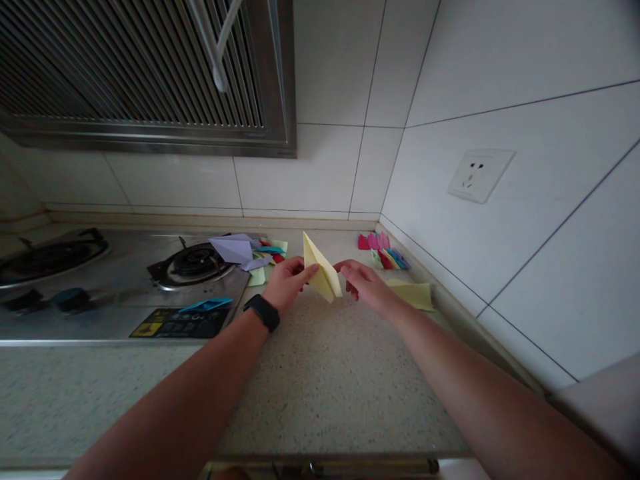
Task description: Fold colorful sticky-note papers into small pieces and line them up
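A pale yellow folded paper airplane is raised above the counter, its pointed tip up and its wings partly spread. My left hand, with a black watch on the wrist, pinches its left side between thumb and fingers. Beside its right edge is my right hand, with the fingers loosely bent and apart. The right index fingertip is at the paper's edge; whether it presses on it I cannot tell. Behind my right wrist, a flat yellow paper sheet lies on the counter, partly covered.
A lilac paper airplane and other folded papers lie by the right burner. Blue folded paper rests on the stove's front. Small colourful folded papers sit at the back right corner. A range hood overhangs the stove; tiled walls bound the counter.
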A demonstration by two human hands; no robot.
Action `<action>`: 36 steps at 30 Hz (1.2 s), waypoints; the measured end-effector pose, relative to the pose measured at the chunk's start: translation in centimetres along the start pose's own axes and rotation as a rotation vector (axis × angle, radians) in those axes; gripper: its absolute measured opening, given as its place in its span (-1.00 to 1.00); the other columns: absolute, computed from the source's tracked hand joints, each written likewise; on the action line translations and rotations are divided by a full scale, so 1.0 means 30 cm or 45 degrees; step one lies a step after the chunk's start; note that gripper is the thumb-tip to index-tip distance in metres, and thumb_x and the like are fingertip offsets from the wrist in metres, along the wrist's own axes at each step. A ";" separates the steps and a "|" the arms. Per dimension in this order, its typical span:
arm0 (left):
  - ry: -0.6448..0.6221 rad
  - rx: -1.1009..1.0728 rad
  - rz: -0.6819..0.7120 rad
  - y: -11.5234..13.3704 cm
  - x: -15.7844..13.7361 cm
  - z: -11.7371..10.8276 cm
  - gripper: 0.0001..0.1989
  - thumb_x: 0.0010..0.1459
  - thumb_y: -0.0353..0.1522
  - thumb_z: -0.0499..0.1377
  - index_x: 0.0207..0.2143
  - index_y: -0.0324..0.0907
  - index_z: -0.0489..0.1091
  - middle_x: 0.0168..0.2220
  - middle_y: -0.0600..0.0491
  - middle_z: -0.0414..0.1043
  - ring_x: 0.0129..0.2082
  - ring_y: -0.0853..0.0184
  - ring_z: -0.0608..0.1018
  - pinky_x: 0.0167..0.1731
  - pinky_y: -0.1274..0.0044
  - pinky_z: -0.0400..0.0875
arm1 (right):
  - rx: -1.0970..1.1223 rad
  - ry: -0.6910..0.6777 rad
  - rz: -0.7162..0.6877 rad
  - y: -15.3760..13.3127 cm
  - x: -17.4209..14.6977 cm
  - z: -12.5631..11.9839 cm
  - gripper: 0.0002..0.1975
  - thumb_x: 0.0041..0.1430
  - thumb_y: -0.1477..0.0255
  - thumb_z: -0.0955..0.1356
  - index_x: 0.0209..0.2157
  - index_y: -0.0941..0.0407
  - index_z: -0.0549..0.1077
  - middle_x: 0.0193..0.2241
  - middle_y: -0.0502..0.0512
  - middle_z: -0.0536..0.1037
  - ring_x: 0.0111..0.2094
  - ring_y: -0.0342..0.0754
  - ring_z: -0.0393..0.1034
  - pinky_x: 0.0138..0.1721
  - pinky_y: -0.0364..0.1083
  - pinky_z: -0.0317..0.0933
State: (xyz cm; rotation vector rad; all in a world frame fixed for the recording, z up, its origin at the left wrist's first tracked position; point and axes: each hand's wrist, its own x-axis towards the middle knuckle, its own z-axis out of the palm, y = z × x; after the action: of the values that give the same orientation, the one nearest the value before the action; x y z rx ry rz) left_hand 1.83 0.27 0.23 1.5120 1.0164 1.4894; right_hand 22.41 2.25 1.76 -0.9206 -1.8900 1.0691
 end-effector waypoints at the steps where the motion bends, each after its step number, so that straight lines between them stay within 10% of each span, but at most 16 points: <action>1: -0.008 0.010 0.000 0.001 -0.002 0.002 -0.69 0.03 -0.16 0.26 -0.44 -0.26 0.39 -0.56 0.11 0.29 -0.63 0.50 0.29 -0.70 0.67 0.14 | -0.020 -0.009 -0.032 -0.004 -0.001 0.000 -0.63 0.16 0.09 0.28 -0.19 0.08 0.44 -0.50 -0.02 0.34 -0.54 -0.18 0.20 -0.61 -0.22 0.07; 36: 0.141 -0.268 -0.187 0.027 -0.008 0.009 -0.65 -0.01 -0.09 0.26 -0.43 -0.21 0.40 -0.51 0.12 0.25 -0.59 0.48 0.31 -0.69 0.66 0.17 | 0.214 0.245 -0.014 0.005 0.014 -0.009 -0.70 0.15 0.14 0.27 -0.43 0.10 0.33 -0.62 -0.10 0.18 -0.64 -0.20 0.07 -0.66 -0.21 -0.05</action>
State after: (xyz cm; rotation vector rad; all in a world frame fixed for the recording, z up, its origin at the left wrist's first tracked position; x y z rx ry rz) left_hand 2.11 -0.26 0.86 1.1943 0.9787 1.5366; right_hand 22.48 2.76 1.84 -0.8826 -1.6206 1.0749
